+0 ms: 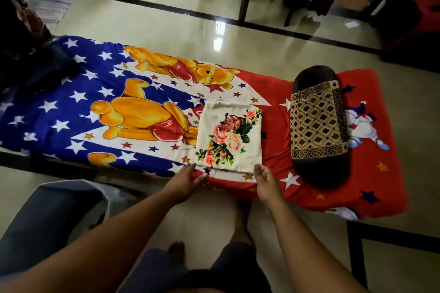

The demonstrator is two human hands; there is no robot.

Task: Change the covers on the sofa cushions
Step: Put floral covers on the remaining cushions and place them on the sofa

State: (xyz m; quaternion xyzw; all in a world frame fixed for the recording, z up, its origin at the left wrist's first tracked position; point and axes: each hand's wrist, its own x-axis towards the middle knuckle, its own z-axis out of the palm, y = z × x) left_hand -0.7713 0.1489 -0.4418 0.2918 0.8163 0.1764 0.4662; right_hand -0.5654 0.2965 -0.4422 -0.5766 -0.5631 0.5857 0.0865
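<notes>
Both hands, left hand (188, 179) and right hand (266, 181), hover wide beside the folded cream floral fabric cover (229, 135); careless lifting could unfold it.

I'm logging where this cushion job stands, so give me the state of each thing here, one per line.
Cream floral folded cover: folded flat on the mattress, near edge by both hands.
Dark cushion with brown diamond-pattern band: lying on the mattress's red end, cover on.
Cartoon-bear bedsheet mattress: flat on the floor, sheet fitted.
Left hand: open, fingertips at the cover's near corner.
Right hand: open, beside the cover's other near corner.
</notes>
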